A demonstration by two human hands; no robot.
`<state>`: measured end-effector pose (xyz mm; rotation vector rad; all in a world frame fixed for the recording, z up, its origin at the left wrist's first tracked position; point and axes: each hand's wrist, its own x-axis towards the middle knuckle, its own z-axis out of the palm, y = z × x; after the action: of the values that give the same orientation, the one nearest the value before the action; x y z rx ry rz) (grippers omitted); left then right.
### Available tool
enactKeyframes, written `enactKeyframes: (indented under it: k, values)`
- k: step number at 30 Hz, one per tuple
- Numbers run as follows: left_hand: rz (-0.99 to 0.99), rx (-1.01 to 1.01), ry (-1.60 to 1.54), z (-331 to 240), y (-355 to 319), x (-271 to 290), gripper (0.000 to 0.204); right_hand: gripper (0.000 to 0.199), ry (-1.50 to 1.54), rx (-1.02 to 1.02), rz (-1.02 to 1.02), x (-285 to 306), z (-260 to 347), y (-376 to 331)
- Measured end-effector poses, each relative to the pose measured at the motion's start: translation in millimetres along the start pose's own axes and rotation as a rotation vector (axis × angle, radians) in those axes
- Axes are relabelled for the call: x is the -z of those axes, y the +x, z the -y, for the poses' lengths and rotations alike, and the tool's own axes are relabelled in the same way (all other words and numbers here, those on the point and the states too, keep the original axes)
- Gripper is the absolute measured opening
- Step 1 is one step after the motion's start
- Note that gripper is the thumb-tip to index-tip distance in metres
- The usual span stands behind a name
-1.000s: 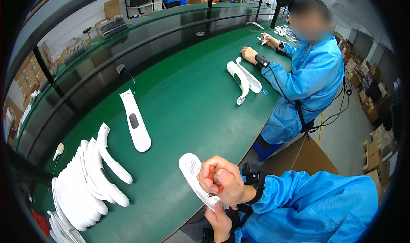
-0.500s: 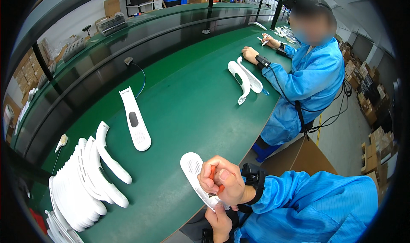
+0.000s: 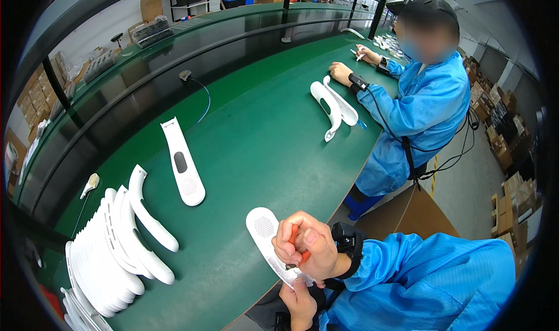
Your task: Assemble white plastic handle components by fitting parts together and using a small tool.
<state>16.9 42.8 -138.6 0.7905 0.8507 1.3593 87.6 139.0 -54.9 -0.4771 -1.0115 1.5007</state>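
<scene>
Near the table's front edge, my right hand (image 3: 311, 246) is closed around small pliers with orange handles (image 3: 293, 234). Their dark jaws sit low over the inner side of a long white plastic shell (image 3: 262, 223), mostly hidden by my fingers. The shell has a rounded end with a field of small holes, which points away from me. Below, my left hand (image 3: 299, 305) grips the shell's near end between thumb and fingers. Further off lies another white shell (image 3: 191, 182) with a dark oval inset, touched by neither hand.
A row of stacked white curved shells (image 3: 105, 255) stands at the left. A dark conveyor belt (image 3: 140, 92) along the far side carries small wired parts (image 3: 90, 184). At the right a co-worker in blue (image 3: 419, 92) sits by two white shells (image 3: 335, 107); a cardboard box (image 3: 407, 214) stands between us.
The small wired parts on the belt have slid to the right. My hands, the pliers and the shell have shifted only very slightly.
</scene>
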Motion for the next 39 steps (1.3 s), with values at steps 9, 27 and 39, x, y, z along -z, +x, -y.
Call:
enactKeyframes:
  k: [9, 27, 39]
  values:
    - [-0.024, -0.005, 0.033, 3, -1, 0, 0.037, 0.039, 0.005, 0.006, -0.012, -1, 1, 1]
    - [-0.085, -0.007, 0.033, 8, -1, 0, 0.037, 0.033, 0.032, 0.103, -0.07, -4, -4, 0]
    - [-0.111, -0.036, 0.323, 13, -4, 7, 0.041, 0.042, -0.09, 0.067, -0.057, -7, -4, -2]
